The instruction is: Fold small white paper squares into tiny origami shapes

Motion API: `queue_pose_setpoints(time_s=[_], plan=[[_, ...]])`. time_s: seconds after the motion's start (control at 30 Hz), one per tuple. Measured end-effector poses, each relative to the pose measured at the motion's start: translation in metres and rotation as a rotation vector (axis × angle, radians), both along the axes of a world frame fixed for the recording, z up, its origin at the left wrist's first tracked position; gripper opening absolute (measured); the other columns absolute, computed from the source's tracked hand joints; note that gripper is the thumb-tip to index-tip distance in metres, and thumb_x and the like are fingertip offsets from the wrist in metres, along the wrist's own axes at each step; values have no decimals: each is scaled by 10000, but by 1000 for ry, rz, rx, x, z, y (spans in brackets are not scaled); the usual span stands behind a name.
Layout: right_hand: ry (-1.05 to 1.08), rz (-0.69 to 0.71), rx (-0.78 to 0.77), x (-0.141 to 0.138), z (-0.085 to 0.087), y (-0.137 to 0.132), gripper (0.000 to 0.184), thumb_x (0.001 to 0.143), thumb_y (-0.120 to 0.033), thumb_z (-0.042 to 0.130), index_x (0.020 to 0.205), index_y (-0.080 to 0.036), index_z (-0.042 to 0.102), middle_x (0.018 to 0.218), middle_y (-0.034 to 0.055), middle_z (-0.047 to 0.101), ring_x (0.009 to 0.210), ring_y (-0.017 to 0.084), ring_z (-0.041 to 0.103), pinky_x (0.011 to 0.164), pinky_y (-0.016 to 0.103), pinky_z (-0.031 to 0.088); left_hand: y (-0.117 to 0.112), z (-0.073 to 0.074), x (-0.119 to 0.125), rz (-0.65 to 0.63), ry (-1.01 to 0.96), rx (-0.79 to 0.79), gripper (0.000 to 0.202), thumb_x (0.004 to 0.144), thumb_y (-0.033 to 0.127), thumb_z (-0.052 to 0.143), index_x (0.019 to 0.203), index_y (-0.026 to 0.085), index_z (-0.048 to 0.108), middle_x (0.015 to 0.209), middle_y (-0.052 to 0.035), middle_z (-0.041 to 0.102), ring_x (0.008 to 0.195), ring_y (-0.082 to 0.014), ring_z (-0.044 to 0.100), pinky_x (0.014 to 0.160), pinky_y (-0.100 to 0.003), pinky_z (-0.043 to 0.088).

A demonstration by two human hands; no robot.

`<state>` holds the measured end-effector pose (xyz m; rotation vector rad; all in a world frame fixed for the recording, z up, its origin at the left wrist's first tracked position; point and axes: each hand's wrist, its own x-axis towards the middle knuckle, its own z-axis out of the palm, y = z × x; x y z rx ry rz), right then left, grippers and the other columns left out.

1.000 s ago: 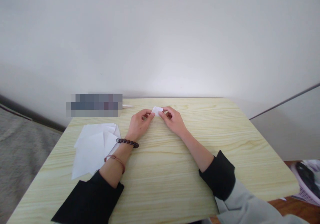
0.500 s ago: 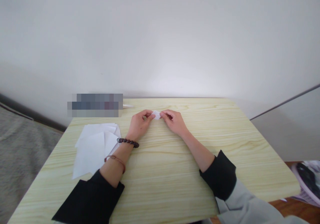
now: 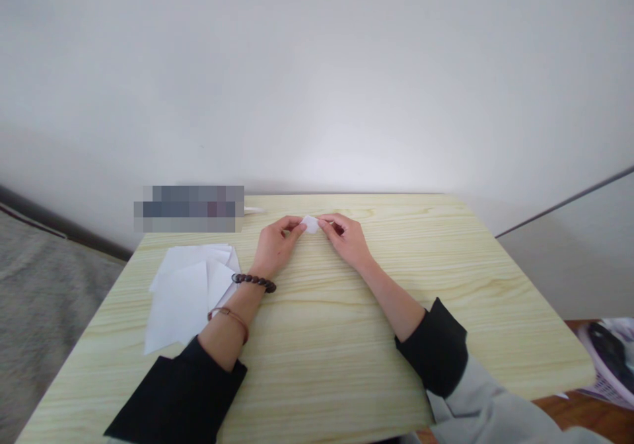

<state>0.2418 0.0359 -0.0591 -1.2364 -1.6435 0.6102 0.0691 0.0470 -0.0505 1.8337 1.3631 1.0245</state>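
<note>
A small piece of white folded paper (image 3: 311,224) is held between my two hands, over the far middle of the wood-grain table (image 3: 337,351). My left hand (image 3: 278,242) pinches its left edge between thumb and fingers. On the opposite edge, the thumb and fingertips of my right hand (image 3: 347,238) are closed as well. Several loose white paper sheets (image 3: 179,302) lie overlapping beside my left forearm, which partly covers them. A dark beaded bracelet (image 3: 254,281) and a thin reddish band (image 3: 228,312) circle my left wrist and forearm.
A pixelated, unreadable object (image 3: 191,209) sits at the table's far left corner, with a thin white item (image 3: 255,210) sticking out beside it. The white wall (image 3: 317,87) rises behind the table. To the right, a pinkish basket (image 3: 605,384) with dark and white contents stands low.
The folded paper and the fingers around it have shifted and tilted very slightly. Both hands keep their hold, and the sheets on the table stay put.
</note>
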Motion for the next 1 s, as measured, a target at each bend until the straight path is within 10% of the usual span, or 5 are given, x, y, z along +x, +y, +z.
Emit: queue_pose_setpoints(time_s=[0.37,1.0], plan=[[-124,-2,53,0,-5,4,97,821,-238,615,803,-192,699,751,15,655,607,106,541,626,235,442,4,-8,-3,32,203,261,158,824,301,584,849,203,705,874,-42,652,885,-196,571,817,-322,437],[-307,33,36,-3,-5,4,188,877,-223,522,778,-152,666,848,52,575,758,132,556,737,269,458,5,-10,-7,-47,444,245,260,893,318,469,907,195,698,883,-58,682,901,-227,537,840,-371,416]])
